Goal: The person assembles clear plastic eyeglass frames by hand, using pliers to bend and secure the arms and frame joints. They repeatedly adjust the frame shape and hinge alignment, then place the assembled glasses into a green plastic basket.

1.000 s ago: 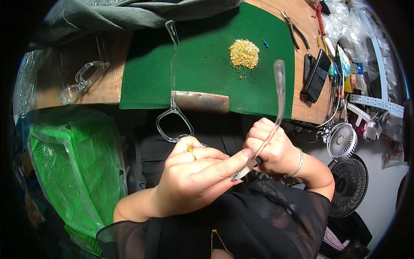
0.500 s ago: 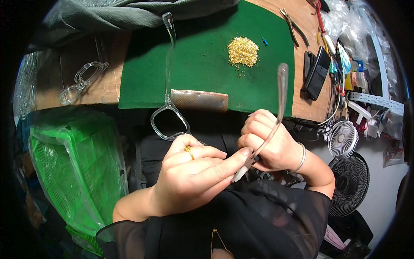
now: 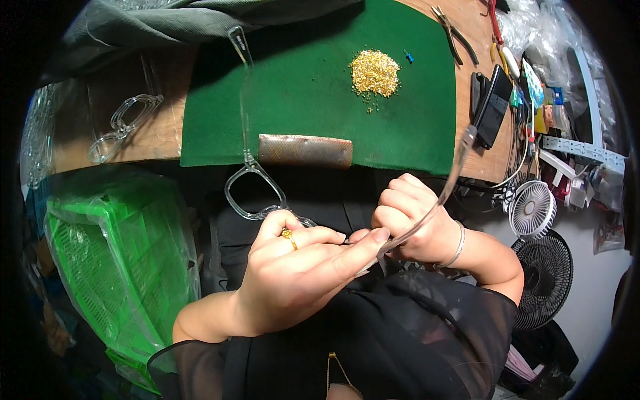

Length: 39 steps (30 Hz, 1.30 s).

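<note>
My left hand, with its fingers pinched, grips a clear plastic eyeglass frame above my lap. One rim shows beyond the fingers, with a temple arm reaching up over the table mat. On the other side, a second temple arm slants up past my right hand. That right hand is a closed fist beside the left fingertips, close to the frame's near corner. Whatever lies inside it is hidden. The other rim is mostly covered by my left hand.
A green mat covers the wooden table and bears a pile of tiny golden pieces. Pliers, a phone and small fans stand right. More clear frames lie left, above a green crate.
The eyeglass frame has shifted and turned in my left hand; its right temple arm now leans farther right and lower. The left temple has moved slightly left. Both hands stay close together.
</note>
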Each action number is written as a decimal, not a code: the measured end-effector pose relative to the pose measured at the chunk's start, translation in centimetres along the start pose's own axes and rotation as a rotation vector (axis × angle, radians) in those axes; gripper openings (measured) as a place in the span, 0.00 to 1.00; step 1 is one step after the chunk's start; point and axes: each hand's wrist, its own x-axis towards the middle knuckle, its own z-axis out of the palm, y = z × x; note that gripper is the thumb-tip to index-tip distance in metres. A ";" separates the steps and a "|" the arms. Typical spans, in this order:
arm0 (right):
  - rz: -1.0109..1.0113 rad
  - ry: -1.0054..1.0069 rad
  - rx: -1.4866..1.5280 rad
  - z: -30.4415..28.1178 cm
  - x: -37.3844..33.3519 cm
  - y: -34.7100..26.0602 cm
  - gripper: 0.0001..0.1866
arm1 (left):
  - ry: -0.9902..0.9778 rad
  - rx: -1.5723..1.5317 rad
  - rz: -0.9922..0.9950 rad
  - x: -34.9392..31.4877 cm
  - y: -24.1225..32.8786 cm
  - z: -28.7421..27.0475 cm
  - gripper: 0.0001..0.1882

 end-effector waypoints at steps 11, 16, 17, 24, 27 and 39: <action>0.207 -0.101 0.217 -3.2 1.5 0.4 0.18 | -0.065 -0.383 -0.186 0.6 -1.0 -1.7 0.35; 0.356 0.018 0.383 -0.6 1.6 3.9 0.14 | 0.001 -0.801 -0.361 0.3 -1.1 -2.0 0.35; 0.335 0.064 0.420 0.9 1.4 4.9 0.13 | 0.019 -0.878 -0.377 0.1 -1.2 -2.1 0.36; 0.408 0.124 0.502 1.2 1.4 5.4 0.11 | 0.063 -1.483 -0.536 -0.2 -2.4 -2.8 0.41; 0.448 0.126 0.548 1.0 1.3 5.4 0.10 | 0.056 -1.601 -0.515 0.0 -2.8 -2.5 0.41; 0.475 0.079 0.651 0.8 2.3 6.4 0.09 | 0.147 -1.587 -0.573 -1.2 -5.6 -7.3 0.19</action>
